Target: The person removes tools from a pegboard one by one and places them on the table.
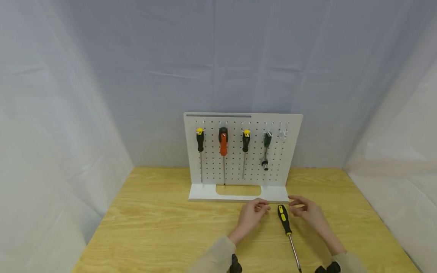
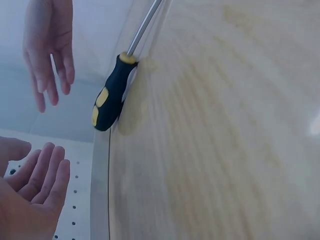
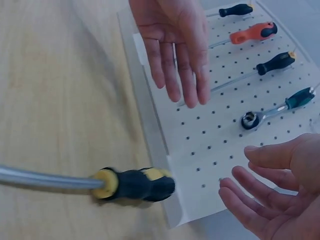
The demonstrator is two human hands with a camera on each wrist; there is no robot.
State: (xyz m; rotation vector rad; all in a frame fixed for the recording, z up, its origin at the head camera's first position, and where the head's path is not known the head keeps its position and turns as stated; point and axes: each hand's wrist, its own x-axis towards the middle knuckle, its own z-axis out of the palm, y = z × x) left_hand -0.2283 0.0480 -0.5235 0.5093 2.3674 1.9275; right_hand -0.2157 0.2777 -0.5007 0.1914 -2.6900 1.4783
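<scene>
A screwdriver point(image 1: 284, 220) with a black and yellow handle lies on the wooden table, its handle end towards the white pegboard and its metal shaft pointing back at me. To its left is my left hand point(image 1: 252, 216), fingers loosely bent and holding nothing. My right hand point(image 1: 308, 213) is on the other side of the handle, also holding nothing. Both hands stay apart from the screwdriver. In the left wrist view, the left hand point(image 2: 37, 192) has relaxed, extended fingers. The right wrist view shows the right hand point(image 3: 275, 192) with thumb and fingers spread apart.
A white pegboard point(image 1: 235, 167) stands at the table's back. From it hang a black-yellow screwdriver point(image 1: 200, 142), an orange-black screwdriver point(image 1: 223, 144), another black-yellow screwdriver point(image 1: 246, 142) and a green-handled ratchet wrench point(image 1: 267, 142). A wire hook point(image 1: 283, 133) is at its right. White sheets surround the table point(image 1: 153, 227).
</scene>
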